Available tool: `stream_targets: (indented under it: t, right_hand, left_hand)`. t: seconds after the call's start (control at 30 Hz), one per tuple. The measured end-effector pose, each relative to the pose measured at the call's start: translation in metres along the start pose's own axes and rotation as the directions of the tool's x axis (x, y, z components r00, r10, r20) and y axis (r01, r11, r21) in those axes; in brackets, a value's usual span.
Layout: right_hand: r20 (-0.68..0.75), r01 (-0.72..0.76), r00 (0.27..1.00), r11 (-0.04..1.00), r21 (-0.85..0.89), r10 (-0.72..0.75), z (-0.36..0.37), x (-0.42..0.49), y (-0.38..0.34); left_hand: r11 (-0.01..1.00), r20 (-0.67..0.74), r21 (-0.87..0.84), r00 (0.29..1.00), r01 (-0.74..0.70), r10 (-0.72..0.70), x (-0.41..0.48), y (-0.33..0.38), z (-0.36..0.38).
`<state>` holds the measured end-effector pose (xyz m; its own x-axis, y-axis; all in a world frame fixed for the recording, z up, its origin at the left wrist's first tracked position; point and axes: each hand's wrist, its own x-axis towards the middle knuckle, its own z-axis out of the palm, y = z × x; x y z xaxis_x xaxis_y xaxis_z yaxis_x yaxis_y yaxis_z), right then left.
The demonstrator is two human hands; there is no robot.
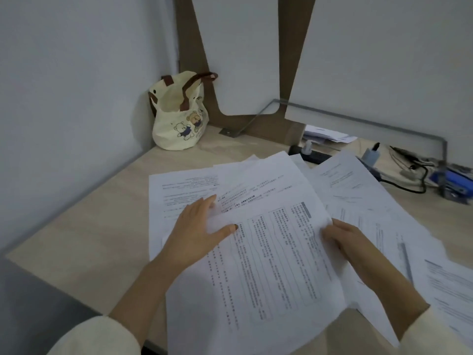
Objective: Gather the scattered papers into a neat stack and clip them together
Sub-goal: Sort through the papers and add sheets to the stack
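1. Several white printed paper sheets [256, 252] lie fanned and overlapping on the pale wooden surface [102, 213], none squared up, so the gathering looks only begun.
2. The left hand [197, 231] rests flat on the sheets, its fingers [204, 203] spread and loosely extended; its thumb lies over the near-left edge of the topmost sheet with the other fingers tucked just beneath, apparently pinning the lower pages while that sheet is drawn in.
3. The right hand [353, 247] has its fingers [330, 234] curled at the top sheet's right edge, seemingly pinching it; how firmly cannot be told, since paper hides the tips.
4. More loose sheets [384, 213] spread beyond the right fingers, and a grey pen [407, 262] lies on them just to their right; it probably needs lifting off before those pages slide.
5. No clip is visible near either hand.
6. Well beyond the left fingertips, a cream cloth tote bag with bear print [179, 116] stands in the corner, apart from the papers.
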<state>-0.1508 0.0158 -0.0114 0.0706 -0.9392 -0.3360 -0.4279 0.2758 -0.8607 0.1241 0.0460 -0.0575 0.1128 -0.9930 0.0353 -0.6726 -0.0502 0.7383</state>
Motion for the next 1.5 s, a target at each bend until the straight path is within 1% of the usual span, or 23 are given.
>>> stream_targets:
  t: [0.07,0.17,0.23,0.3,0.37,0.43,0.5,0.6,0.67,0.77,0.8,0.87,0.93,1.03,1.13,1.17,1.2,1.23,1.3,1.33,1.4,1.47,1.5]
  right_hand:
    - [-0.026,0.009,1.000,1.000,0.000,-0.009,-0.007,0.000,0.005]
    - [-0.060,-0.003,0.998,1.000,-0.030,0.001,-0.013,0.001,0.012]
    - [-0.094,-0.026,0.995,0.998,-0.049,0.022,-0.015,0.002,0.015]
    - [-0.116,-0.041,0.993,0.997,-0.070,0.033,-0.015,0.001,0.017]
    - [-0.138,-0.067,0.989,0.992,-0.109,0.052,-0.016,0.000,0.019]
    - [-0.190,-0.084,0.980,0.983,-0.160,0.053,-0.017,0.000,0.019]
    - [-0.237,-0.064,0.971,0.976,-0.209,0.013,-0.018,0.003,0.021]
    - [-0.326,-0.016,0.942,0.962,-0.272,-0.076,-0.020,0.008,0.026]
    - [-0.413,0.054,0.890,0.945,-0.323,-0.193,-0.023,0.007,0.023]
    - [-0.517,0.208,0.761,0.902,-0.377,-0.392,-0.023,-0.003,0.002]
    - [-0.534,0.262,0.718,0.884,-0.387,-0.446,-0.023,-0.006,-0.007]
    - [-0.528,0.357,0.660,0.842,-0.405,-0.534,-0.021,-0.013,-0.025]
    - [-0.488,0.459,0.632,0.798,-0.391,-0.602,-0.017,-0.020,-0.042]
    - [-0.422,0.617,0.589,0.721,-0.316,-0.689,-0.010,-0.033,-0.064]
    - [-0.395,0.727,0.567,0.664,-0.172,-0.723,-0.004,-0.045,-0.078]
    - [-0.411,0.748,0.574,0.658,-0.089,-0.708,-0.003,-0.047,-0.081]
    - [-0.430,0.749,0.600,0.662,0.008,-0.674,-0.004,-0.048,-0.082]
    - [-0.439,0.726,0.648,0.679,0.110,-0.622,-0.005,-0.047,-0.081]
    - [-0.399,0.601,0.780,0.754,0.265,-0.482,-0.006,-0.038,-0.072]
    - [-0.366,0.513,0.840,0.808,0.290,-0.402,-0.005,-0.031,-0.065]
    - [-0.304,0.313,0.923,0.918,0.245,-0.234,0.002,-0.016,-0.046]
    - [-0.259,0.150,0.960,0.976,0.161,-0.104,0.013,-0.005,-0.026]
    - [-0.246,0.098,0.967,0.988,0.120,-0.066,0.020,0.000,-0.016]
  left_hand:
    - [0.999,0.052,-0.026,0.998,0.045,-0.043,0.003,0.004,0.007]
    - [0.994,0.161,-0.013,0.982,0.107,-0.103,0.001,0.008,0.017]
    - [0.993,0.227,-0.013,0.967,0.121,-0.115,-0.002,0.008,0.023]
    - [0.994,0.254,-0.003,0.962,0.108,-0.104,-0.004,0.008,0.024]
    - [0.996,0.241,0.006,0.967,0.087,-0.086,-0.005,0.008,0.023]
    - [0.997,0.211,-0.002,0.975,0.073,-0.071,-0.007,0.007,0.019]
    - [0.995,0.179,-0.038,0.980,0.091,-0.082,-0.008,0.003,0.016]
    - [0.982,0.120,-0.096,0.981,0.162,-0.150,-0.010,-0.006,0.011]
    - [0.968,0.070,-0.129,0.975,0.217,-0.209,-0.011,-0.013,0.009]
    - [0.941,0.005,-0.174,0.956,0.290,-0.294,-0.015,-0.022,0.007]
    - [0.932,-0.016,-0.190,0.948,0.309,-0.318,-0.016,-0.025,0.006]
    - [0.917,-0.054,-0.219,0.935,0.332,-0.351,-0.017,-0.029,0.007]
    - [0.902,-0.071,-0.243,0.921,0.358,-0.384,-0.018,-0.030,0.007]
    - [0.886,-0.060,-0.268,0.911,0.379,-0.408,-0.018,-0.029,0.008]
    - [0.869,-0.034,-0.309,0.909,0.385,-0.415,-0.020,-0.028,0.007]
    - [0.860,-0.023,-0.330,0.908,0.389,-0.419,-0.021,-0.029,0.007]
    - [0.852,-0.012,-0.354,0.909,0.387,-0.417,-0.022,-0.029,0.007]
    - [0.841,-0.003,-0.384,0.910,0.381,-0.414,-0.023,-0.030,0.006]
    - [0.816,0.018,-0.451,0.917,0.362,-0.397,-0.025,-0.029,0.005]
    - [0.800,0.027,-0.483,0.920,0.355,-0.392,-0.025,-0.027,0.004]
    - [0.757,0.058,-0.547,0.918,0.359,-0.393,-0.026,-0.026,0.004]
    - [0.708,0.085,-0.595,0.906,0.380,-0.415,-0.026,-0.025,0.004]
    - [0.687,0.099,-0.609,0.898,0.396,-0.429,-0.026,-0.025,0.005]
